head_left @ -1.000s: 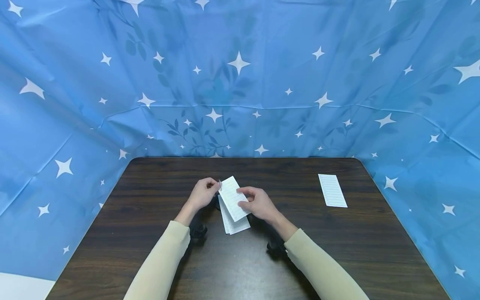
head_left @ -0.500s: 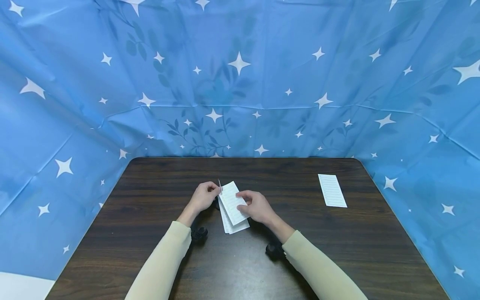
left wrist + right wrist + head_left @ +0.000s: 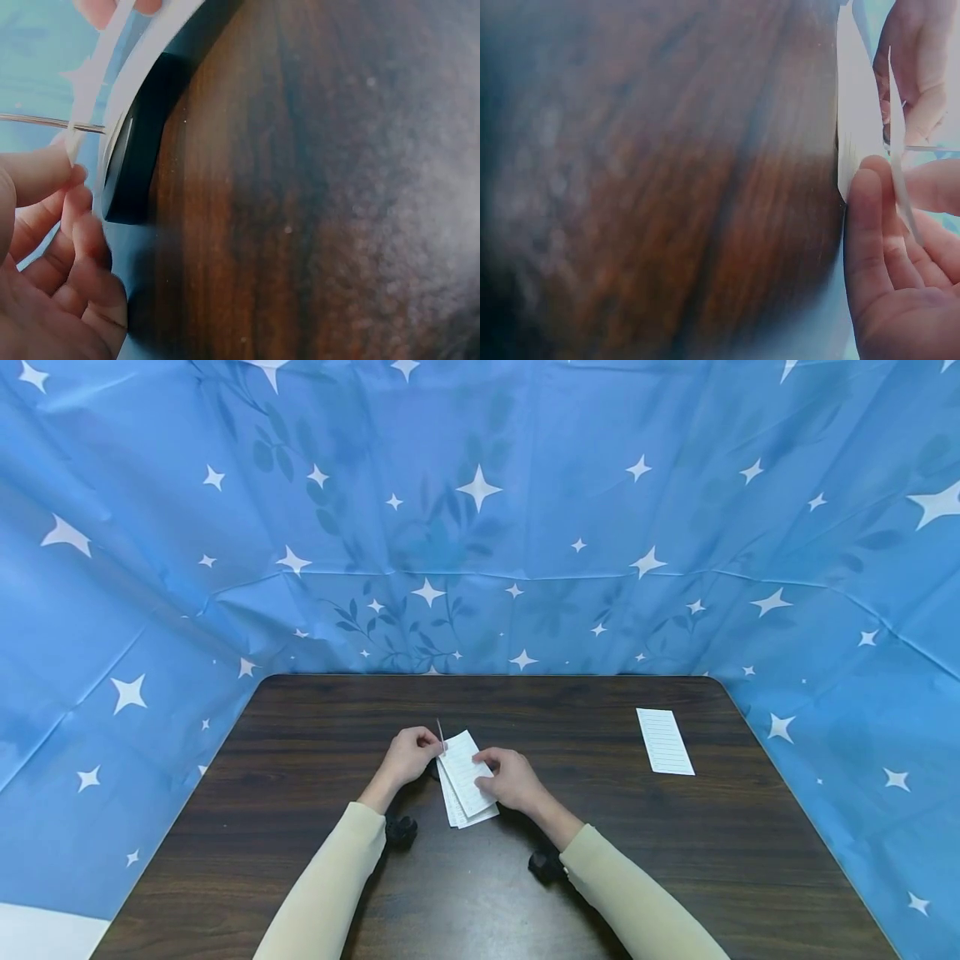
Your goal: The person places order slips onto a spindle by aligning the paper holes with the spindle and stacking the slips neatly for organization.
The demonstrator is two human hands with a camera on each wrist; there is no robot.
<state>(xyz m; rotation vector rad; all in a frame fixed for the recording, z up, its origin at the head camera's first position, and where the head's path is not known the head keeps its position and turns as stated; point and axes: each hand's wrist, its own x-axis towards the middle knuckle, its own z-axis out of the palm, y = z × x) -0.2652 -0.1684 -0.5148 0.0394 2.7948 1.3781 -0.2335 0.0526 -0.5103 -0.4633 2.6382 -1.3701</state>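
Note:
A lined paper slip (image 3: 465,772) is between my hands in the head view, its upper left corner pierced by a thin upright metal spike (image 3: 440,731). My left hand (image 3: 408,753) pinches that corner beside the spike. On the opposite edge, my right hand (image 3: 513,778) grips the slip between thumb and fingers. Under it lie more paper slips (image 3: 480,816), partly covered. The left wrist view shows the spike (image 3: 45,120) passing through the held slip (image 3: 94,82) and running to the stacked slips (image 3: 154,41) on a black base (image 3: 139,150). A gap separates held slip and stack.
Another lined slip (image 3: 665,742) lies flat at the right rear of the dark wooden table (image 3: 315,710). A blue curtain with white stars (image 3: 480,527) hangs behind the table's far edge. Black wrist cameras (image 3: 401,832) sit below the forearms.
Both hands have lowered toward the table with the held slip. More of the spike now shows above the slip's corner. The slip at the right rear has stayed put.

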